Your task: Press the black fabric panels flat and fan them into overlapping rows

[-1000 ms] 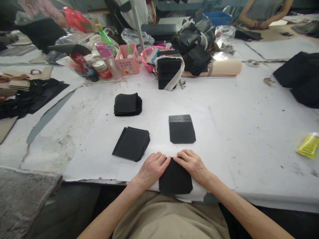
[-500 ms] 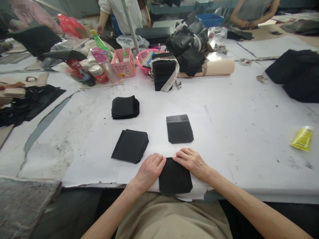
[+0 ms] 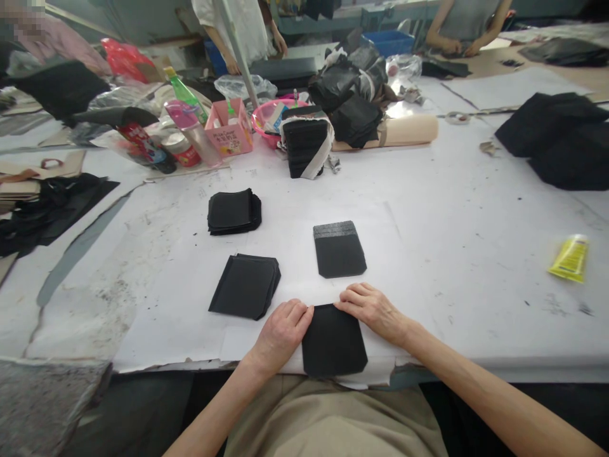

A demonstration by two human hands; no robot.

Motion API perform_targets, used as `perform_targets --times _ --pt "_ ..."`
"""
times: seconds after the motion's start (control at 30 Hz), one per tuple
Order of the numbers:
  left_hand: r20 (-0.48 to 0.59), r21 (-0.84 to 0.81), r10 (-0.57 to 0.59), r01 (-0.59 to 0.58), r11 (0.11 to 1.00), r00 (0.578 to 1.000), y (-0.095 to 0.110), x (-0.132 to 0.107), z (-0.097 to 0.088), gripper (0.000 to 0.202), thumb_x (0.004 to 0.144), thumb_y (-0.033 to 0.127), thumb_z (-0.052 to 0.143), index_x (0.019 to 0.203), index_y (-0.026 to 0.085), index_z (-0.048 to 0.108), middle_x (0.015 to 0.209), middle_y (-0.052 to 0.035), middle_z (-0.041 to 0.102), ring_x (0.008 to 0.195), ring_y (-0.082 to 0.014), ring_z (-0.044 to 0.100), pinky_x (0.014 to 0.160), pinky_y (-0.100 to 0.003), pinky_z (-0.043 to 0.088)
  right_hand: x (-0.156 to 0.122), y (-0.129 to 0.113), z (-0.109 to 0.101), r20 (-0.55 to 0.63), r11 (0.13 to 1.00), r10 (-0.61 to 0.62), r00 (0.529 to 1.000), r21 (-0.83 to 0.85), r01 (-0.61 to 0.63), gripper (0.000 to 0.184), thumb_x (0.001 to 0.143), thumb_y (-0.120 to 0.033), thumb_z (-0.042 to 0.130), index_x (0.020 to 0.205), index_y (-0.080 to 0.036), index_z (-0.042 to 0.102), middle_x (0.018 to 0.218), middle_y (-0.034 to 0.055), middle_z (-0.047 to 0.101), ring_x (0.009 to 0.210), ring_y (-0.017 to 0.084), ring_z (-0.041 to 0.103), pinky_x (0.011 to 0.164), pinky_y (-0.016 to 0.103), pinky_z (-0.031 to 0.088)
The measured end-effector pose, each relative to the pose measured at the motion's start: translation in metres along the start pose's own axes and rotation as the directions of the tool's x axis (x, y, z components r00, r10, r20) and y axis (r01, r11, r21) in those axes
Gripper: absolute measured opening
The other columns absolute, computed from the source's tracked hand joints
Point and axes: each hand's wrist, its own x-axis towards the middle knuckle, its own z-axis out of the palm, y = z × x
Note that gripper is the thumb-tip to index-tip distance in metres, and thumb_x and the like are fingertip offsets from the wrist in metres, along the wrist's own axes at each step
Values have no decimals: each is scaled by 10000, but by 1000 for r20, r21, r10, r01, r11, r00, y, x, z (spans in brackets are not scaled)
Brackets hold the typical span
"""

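- While the black piece is lying at the tabletop's near edge, left hand, curled nearly closed, is pinching its far-left corner
- Right hand, likewise curled, is pinching far-right corner
- Grey-banded piece is lying just beyond

Light falls evenly on bright white tabletop | back wall is dimmer, hazy | yellow packet blurs | frame edges stretch

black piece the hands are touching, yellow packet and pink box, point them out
Black piece (image 3: pixel 333 343): head view, middle of its flat upper face.
Yellow packet (image 3: pixel 571 259): head view, middle of its visible side.
Pink box (image 3: pixel 232 141): head view, front panel with lettering.
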Motion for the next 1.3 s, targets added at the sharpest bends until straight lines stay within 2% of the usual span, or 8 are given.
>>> perform_targets --times 0.2,0.53,0.67,0.73,0.83,0.97,1.2,1.3 --pt "32 33 -11 10 999 999 2 -3 -3 224 913 85 534 1133 100 574 944 -92 593 928 -241 574 824 -392 527 -5 2 -2 15 1000 16 1000 13 -17 219 1001 -166 431 1100 -134 624 981 71 642 940 190 546 813 340 473" --pt "-15 49 -14 15 999 1000 5 -12 1 255 943 85 469 1182 92 559 1024 -116 612 1019 -259 574 874 -411 516 -16 8 -3 -8 998 56 998 24 -56 235 1003 -163 425 1109 -177 633 1014 69 627 959 182 559 827 339 485" --pt "-13 46 -23 23 999 1000 5 -13 -1 247 951 80 445 1167 106 562 1043 -114 611 1031 -250 563 887 -410 503 -22 8 -7 1 993 88 996 84 -88 237 996 -162 438 1133 -187 630 1030 70 629 979 185 561 848 350 500" --pt "5 43 -40 40 998 999 6 -11 -2 247 952 80 444 1168 112 561 1028 -105 605 1011 -240 558 883 -400 495 -25 8 -8 13 979 134 991 155 -134 240 994 -164 442 1132 -201 634 1041 64 631 989 180 564 860 345 510" --pt "63 59 -77 73 996 995 7 -4 -2 318 954 92 453 1262 136 520 944 -77 582 899 -216 554 805 -369 491 -29 9 -10 -5 931 262 965 267 -251 231 984 -181 464 1105 -238 651 1035 47 635 979 168 582 839 316 534" --pt "128 111 -58 44 993 990 9 6 -1 395 961 136 465 1352 189 463 898 -58 548 832 -207 530 743 -352 465 -30 9 -7 -63 893 365 929 304 -331 213 950 -232 547 1136 -245 650 1027 55 637 967 175 602 815 314 550" --pt "186 179 -50 17 984 981 14 11 -3 432 946 136 485 1371 202 446 939 -69 534 855 -221 508 748 -365 444 -24 7 -3 -74 940 302 950 189 -284 183 958 -226 540 1063 -260 686 977 44 634 905 168 575 784 305 528" --pt "219 182 -57 17 983 974 18 15 -5 479 930 140 512 1393 230 422 947 -63 528 854 -226 505 740 -367 440 -26 6 -6 -25 967 233 972 109 -229 235 968 -195 511 1134 -270 660 1044 50 626 967 178 568 843 335 520"
